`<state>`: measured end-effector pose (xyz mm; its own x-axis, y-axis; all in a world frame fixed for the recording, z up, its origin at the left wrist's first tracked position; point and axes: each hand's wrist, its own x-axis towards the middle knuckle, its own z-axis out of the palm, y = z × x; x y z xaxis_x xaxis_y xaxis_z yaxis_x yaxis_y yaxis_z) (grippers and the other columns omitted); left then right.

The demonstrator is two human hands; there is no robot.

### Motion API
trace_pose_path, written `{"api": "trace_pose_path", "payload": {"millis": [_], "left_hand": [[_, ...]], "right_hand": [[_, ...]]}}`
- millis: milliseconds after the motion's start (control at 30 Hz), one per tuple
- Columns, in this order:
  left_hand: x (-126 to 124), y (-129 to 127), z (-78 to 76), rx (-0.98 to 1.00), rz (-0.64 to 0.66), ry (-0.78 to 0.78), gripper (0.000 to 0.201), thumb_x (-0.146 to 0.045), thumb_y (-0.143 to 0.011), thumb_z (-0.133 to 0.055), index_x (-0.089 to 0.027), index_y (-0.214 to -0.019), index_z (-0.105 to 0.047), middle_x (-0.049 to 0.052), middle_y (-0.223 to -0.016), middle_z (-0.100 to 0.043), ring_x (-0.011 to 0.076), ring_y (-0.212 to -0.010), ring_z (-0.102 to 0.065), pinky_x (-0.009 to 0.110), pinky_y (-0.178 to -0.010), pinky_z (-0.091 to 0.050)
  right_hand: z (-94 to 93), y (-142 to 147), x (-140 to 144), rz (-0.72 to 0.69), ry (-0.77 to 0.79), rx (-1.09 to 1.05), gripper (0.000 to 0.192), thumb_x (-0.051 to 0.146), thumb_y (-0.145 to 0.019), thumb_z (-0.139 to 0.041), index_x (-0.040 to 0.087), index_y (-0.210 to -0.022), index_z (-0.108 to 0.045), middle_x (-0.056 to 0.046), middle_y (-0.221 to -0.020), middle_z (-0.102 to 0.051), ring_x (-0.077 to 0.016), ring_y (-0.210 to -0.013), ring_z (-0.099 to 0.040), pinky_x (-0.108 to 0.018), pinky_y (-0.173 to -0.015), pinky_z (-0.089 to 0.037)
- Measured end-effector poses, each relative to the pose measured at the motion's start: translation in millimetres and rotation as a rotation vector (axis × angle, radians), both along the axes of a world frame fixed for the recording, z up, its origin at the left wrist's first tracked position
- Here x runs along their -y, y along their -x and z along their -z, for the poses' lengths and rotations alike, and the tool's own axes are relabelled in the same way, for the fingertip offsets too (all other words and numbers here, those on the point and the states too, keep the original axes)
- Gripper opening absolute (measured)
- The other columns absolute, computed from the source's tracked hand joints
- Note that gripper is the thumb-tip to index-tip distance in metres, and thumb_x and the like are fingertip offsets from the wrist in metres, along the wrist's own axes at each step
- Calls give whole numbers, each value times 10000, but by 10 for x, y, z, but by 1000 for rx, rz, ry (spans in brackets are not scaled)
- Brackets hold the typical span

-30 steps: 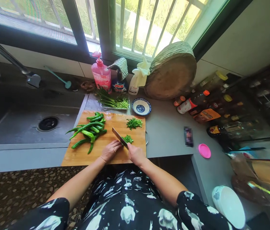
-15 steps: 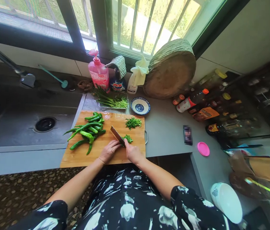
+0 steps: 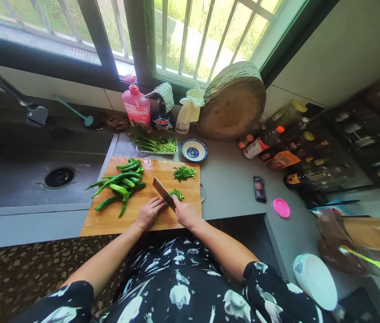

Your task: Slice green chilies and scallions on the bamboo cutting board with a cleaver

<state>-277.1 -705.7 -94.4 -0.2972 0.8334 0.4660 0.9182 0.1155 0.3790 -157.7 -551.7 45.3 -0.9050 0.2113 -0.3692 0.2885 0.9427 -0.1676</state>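
Head view, right hand (image 3: 186,214) gripping knife (image 3: 163,193), left hand (image 3: 149,213) bent beside it, any hold unclear

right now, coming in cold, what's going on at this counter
The person's right hand grips a knife over a wooden cutting board. The left hand is on the board, fingertips close to the blade; what lies under them is hard to see. One small pile of chopped greens sits beside the blade, with another pile farther back. Green peppers are heaped on the left side of the board.
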Motion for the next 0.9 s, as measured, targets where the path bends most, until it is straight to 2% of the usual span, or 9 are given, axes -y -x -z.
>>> {"api": "trace_pose_path", "payload": {"millis": [233, 400, 533, 767, 900], "left_hand": [[3, 9, 104, -4, -7, -49, 318, -174, -906, -353, -167, -1062, -629, 64, -1076, -643, 185, -1094, -516, 348, -922, -484], [10, 5, 45, 42, -4, -34, 319, -171, -903, -351, -170, -1025, -646, 65, -1055, -650, 187, -1087, -532, 355, -911, -494], [0, 2, -4, 74, -20, -72, 298, -181, -900, -371, -175, -1002, -651, 70, -1029, -654, 176, -1053, -550, 349, -889, -507], [-24, -9, 14, 116, -21, -106, 293, -168, -894, -376, -181, -1003, -648, 69, -1049, -647, 174, -1052, -545, 353, -898, -499], [-14, -10, 17, 134, -37, -83, 295, -182, -898, -373, -188, -997, -652, 59, -1032, -651, 173, -1049, -547, 348, -889, -507]], "right_hand": [[-148, -172, 95, -28, -23, 80, 618, 150, -829, -421, 157, -1404, -195, -119, -890, -682, -227, -761, -657, -299, -671, -496], [9, 4, 148, -43, -30, 63, 615, 118, -831, -390, 152, -1412, -191, -130, -937, -674, -215, -793, -654, -288, -687, -502], [82, 124, 107, -8, -2, 2, 551, 187, -873, -356, 156, -1406, -222, -120, -971, -672, -214, -806, -651, -284, -706, -499], [-123, -107, 21, -54, -17, 47, 564, 180, -854, -395, 155, -1394, -235, -110, -854, -689, -218, -727, -657, -286, -666, -487], [-95, -159, 56, -54, -15, 88, 580, 172, -838, -418, 160, -1390, -242, -107, -858, -689, -217, -729, -657, -282, -668, -485]]}}
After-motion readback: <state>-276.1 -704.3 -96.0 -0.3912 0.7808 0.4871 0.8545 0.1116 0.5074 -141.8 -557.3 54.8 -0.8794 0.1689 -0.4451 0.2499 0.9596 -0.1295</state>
